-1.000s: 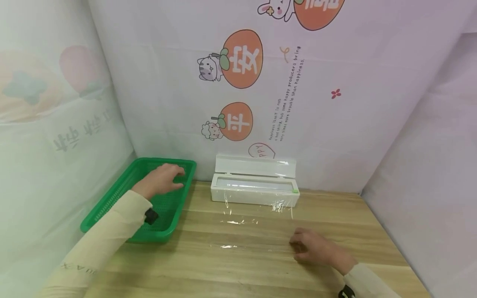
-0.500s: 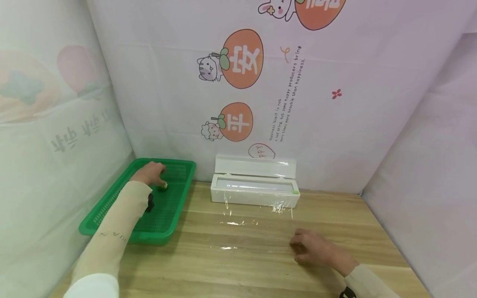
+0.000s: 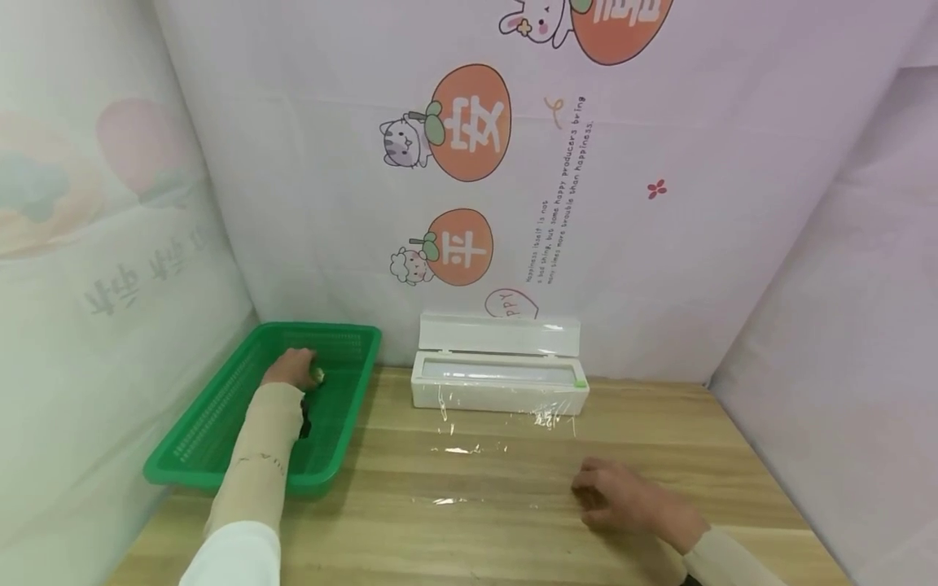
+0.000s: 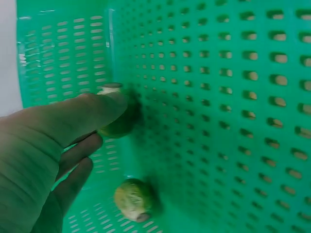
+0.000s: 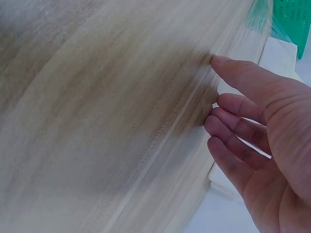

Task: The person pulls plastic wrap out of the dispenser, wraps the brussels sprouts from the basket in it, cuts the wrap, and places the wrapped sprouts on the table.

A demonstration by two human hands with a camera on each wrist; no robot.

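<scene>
We see the left hand (image 3: pixel 291 368) down inside the green plastic basket (image 3: pixel 322 328), its thumb laid across a round green fruit (image 4: pixel 119 128). The forefinger is hidden behind, yet the hold reads to us as a pinch; the lower fingers trail bent and take no part that we can see. A second green fruit (image 4: pixel 133 200) lies near it on the basket floor, apart from the hand.

To take this fruit up well, we would seat the thumb and forefinger on opposite sides of its widest part, clear of the pale stem end, and squeeze only lightly, since a round thing could roll out of a thumb-tip grip. We would lift it clear of the basket wall before swinging sideways, without nudging its neighbour.

The head view gives us the layout: the cling film dispenser (image 3: pixel 498 395) at the back of the desk (image 3: pixel 645 431), cling film (image 3: pixel 458 450) drawn out before it, and the right hand (image 3: pixel 623 500) at the film's side. Only the left wrist view shows us both fruits; from the head just a pale bit of one appears. The right wrist view shows that hand's fingers loosely bent, well parted from the thumb; whether they press the film we cannot tell.
</scene>
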